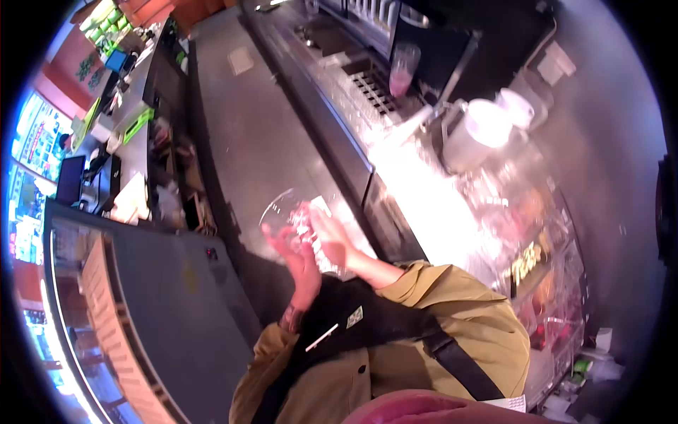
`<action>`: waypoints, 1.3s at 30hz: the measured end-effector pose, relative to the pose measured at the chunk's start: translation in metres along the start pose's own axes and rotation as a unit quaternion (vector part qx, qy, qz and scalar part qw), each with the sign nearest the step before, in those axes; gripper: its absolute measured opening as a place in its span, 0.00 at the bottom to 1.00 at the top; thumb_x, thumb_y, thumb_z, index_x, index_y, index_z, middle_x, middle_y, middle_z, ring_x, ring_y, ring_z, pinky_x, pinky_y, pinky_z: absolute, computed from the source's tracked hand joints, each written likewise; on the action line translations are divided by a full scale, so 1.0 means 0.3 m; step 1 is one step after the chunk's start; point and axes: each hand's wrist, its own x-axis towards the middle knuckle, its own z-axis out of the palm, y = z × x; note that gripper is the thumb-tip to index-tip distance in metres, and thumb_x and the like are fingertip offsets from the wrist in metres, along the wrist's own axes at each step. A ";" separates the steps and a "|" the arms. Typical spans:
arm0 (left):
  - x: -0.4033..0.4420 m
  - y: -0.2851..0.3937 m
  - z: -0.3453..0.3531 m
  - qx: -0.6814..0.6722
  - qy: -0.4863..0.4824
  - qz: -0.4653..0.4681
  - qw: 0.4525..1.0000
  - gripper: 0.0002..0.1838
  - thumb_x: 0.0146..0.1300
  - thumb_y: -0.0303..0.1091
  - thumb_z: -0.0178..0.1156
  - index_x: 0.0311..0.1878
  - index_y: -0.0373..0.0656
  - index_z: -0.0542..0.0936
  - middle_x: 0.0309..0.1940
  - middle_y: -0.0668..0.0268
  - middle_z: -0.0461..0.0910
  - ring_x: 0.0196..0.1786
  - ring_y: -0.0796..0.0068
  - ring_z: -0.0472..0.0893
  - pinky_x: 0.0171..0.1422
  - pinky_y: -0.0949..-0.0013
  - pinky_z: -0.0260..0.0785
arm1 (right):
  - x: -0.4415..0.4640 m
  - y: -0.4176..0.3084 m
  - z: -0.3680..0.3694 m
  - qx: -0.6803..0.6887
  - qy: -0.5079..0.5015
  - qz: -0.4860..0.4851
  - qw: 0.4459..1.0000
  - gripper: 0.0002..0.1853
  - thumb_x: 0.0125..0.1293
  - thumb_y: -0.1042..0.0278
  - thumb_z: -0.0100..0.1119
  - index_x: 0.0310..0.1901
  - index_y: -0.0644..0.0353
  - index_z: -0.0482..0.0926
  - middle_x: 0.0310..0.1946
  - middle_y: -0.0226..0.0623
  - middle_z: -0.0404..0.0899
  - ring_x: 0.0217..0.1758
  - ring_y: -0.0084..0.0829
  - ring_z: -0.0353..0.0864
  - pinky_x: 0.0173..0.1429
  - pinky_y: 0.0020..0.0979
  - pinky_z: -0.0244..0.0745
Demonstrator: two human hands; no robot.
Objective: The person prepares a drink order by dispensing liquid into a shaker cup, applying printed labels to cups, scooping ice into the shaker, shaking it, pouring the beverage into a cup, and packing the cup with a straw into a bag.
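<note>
Your tan sleeves (452, 300) and black apron (381, 318) sit closest, below your two hands. Your left hand (298, 263) has its fingers spread and half curled on one side of a clear cup (281, 210); your right hand (326, 232), fingers straighter, closes on the other side, so the cup is held between them, though glare hides the exact fingertip contact. It's above the grey floor (244, 134). To your right runs the glaring counter (417, 198), with a white jug (466, 145) and, farther off, a pink drink (402, 74).
</note>
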 end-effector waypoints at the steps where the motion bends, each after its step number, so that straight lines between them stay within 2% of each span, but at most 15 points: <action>1: 0.076 -0.044 -0.016 -0.068 -0.006 -0.041 0.997 0.40 0.69 0.33 0.49 0.73 0.51 0.33 0.57 0.58 0.61 0.55 0.71 0.67 0.59 0.68 0.65 | 0.106 0.040 0.025 0.000 0.004 0.013 1.000 0.23 0.73 0.51 0.37 0.62 0.57 0.64 0.47 0.42 0.78 0.44 0.29 0.79 0.49 0.29 0.71; 6: 0.546 -0.311 0.025 -0.160 -0.059 -0.077 0.982 0.44 0.63 0.26 0.55 0.73 0.50 0.36 0.57 0.58 0.62 0.55 0.68 0.69 0.59 0.67 0.64 | 0.622 0.173 -0.024 -0.114 0.080 -0.155 0.978 0.21 0.74 0.56 0.39 0.59 0.63 0.65 0.39 0.45 0.79 0.39 0.34 0.80 0.43 0.33 0.72; 9: 0.915 -0.450 0.106 -0.304 -0.094 -0.171 0.932 0.37 0.61 0.26 0.58 0.69 0.46 0.49 0.53 0.60 0.67 0.51 0.73 0.72 0.55 0.72 0.65 | 0.871 0.116 -0.075 -0.231 0.096 -0.155 0.956 0.22 0.71 0.64 0.42 0.63 0.66 0.62 0.59 0.49 0.68 0.63 0.36 0.68 0.65 0.32 0.61; 13: 1.384 -0.525 0.274 -0.366 -0.218 -0.289 0.857 0.25 0.61 0.26 0.59 0.60 0.42 0.63 0.48 0.61 0.74 0.38 0.87 0.70 0.35 0.86 0.61 | 1.196 0.039 -0.286 -0.184 0.238 -0.133 0.944 0.30 0.63 0.70 0.55 0.66 0.64 0.59 0.64 0.48 0.62 0.68 0.37 0.62 0.69 0.35 0.56; 15: 1.581 -0.530 0.371 -0.358 -0.303 -0.285 0.836 0.25 0.61 0.26 0.59 0.60 0.41 0.63 0.50 0.59 0.74 0.35 0.90 0.68 0.30 0.88 0.56 | 1.323 0.038 -0.508 -0.253 0.530 -0.226 0.777 0.38 0.51 0.66 0.71 0.62 0.64 0.61 0.58 0.42 0.66 0.60 0.36 0.66 0.63 0.35 0.61; 16: 1.668 -0.549 0.423 -0.360 -0.336 -0.292 0.820 0.26 0.60 0.25 0.60 0.61 0.41 0.63 0.51 0.58 0.75 0.41 0.85 0.72 0.39 0.85 0.64 | 1.351 -0.005 -0.613 -0.290 0.626 -0.223 0.689 0.42 0.46 0.62 0.75 0.60 0.64 0.60 0.55 0.43 0.67 0.57 0.37 0.67 0.61 0.36 0.63; 18: 1.804 -0.570 0.523 -0.356 -0.383 -0.281 0.805 0.27 0.59 0.25 0.60 0.61 0.40 0.63 0.51 0.59 0.75 0.47 0.80 0.73 0.48 0.80 0.66 | 1.402 -0.012 -0.791 -0.291 0.774 -0.100 0.554 0.52 0.37 0.54 0.79 0.62 0.64 0.58 0.58 0.47 0.65 0.62 0.43 0.65 0.64 0.40 0.60; 20: 1.919 -0.616 0.609 -0.349 -0.427 -0.284 0.785 0.28 0.58 0.23 0.60 0.62 0.40 0.64 0.52 0.60 0.74 0.57 0.71 0.72 0.63 0.70 0.63 | 1.452 0.012 -0.961 -0.289 0.789 -0.129 0.527 0.56 0.34 0.54 0.80 0.64 0.65 0.56 0.59 0.51 0.64 0.63 0.44 0.64 0.65 0.39 0.61; 24: 2.133 -0.739 0.725 -0.319 -0.440 -0.294 0.787 0.31 0.56 0.21 0.61 0.63 0.40 0.63 0.51 0.63 0.73 0.54 0.75 0.72 0.60 0.71 0.64 | 1.554 0.205 -1.222 -0.370 0.789 -0.037 0.488 0.64 0.25 0.45 0.80 0.65 0.65 0.54 0.59 0.48 0.66 0.61 0.43 0.68 0.65 0.37 0.64; 26: 2.270 -0.853 0.733 -0.318 -0.413 -0.326 0.789 0.31 0.56 0.21 0.62 0.63 0.39 0.63 0.48 0.65 0.72 0.51 0.76 0.72 0.59 0.72 0.65 | 1.608 0.303 -1.294 -0.337 0.862 0.018 0.378 0.58 0.27 0.43 0.78 0.60 0.67 0.60 0.53 0.49 0.72 0.58 0.42 0.72 0.60 0.41 0.68; 28: 2.450 -0.915 0.724 -0.284 -0.377 -0.325 0.819 0.31 0.55 0.22 0.63 0.62 0.39 0.65 0.44 0.68 0.72 0.47 0.78 0.72 0.57 0.74 0.65 | 1.628 0.262 -1.260 -0.347 0.801 0.134 0.468 0.51 0.33 0.43 0.74 0.56 0.67 0.64 0.49 0.48 0.74 0.50 0.45 0.77 0.53 0.38 0.73; 29: 2.539 -0.942 0.703 -0.262 -0.350 -0.320 0.840 0.30 0.55 0.22 0.63 0.62 0.41 0.66 0.44 0.68 0.72 0.47 0.79 0.72 0.56 0.74 0.66 | 1.741 0.087 -1.116 -0.416 0.804 0.137 0.403 0.46 0.32 0.50 0.77 0.53 0.66 0.67 0.50 0.47 0.74 0.50 0.42 0.78 0.53 0.37 0.74; 32: 2.871 -1.097 0.653 -0.230 -0.311 -0.303 0.871 0.32 0.51 0.21 0.66 0.60 0.42 0.67 0.47 0.65 0.72 0.51 0.75 0.71 0.55 0.71 0.68 | 1.894 0.040 -1.004 -0.362 0.713 -0.008 0.600 0.42 0.29 0.63 0.80 0.50 0.68 0.71 0.46 0.45 0.77 0.46 0.36 0.80 0.51 0.35 0.75; 36: 3.388 -1.404 0.670 -0.186 -0.247 -0.182 0.933 0.38 0.45 0.24 0.72 0.60 0.41 0.64 0.57 0.58 0.67 0.56 0.67 0.69 0.57 0.65 0.68 | 2.404 -0.121 -0.819 -0.350 0.586 -0.124 0.720 0.42 0.31 0.67 0.80 0.52 0.67 0.70 0.44 0.43 0.79 0.46 0.33 0.80 0.53 0.31 0.76; 39: 3.752 -1.577 0.794 -0.106 -0.220 -0.097 0.965 0.46 0.41 0.32 0.76 0.64 0.39 0.62 0.59 0.56 0.66 0.57 0.65 0.69 0.58 0.64 0.67 | 2.889 -0.147 -0.723 -0.152 0.520 -0.201 0.816 0.48 0.33 0.72 0.79 0.59 0.68 0.61 0.52 0.44 0.74 0.56 0.34 0.75 0.58 0.34 0.74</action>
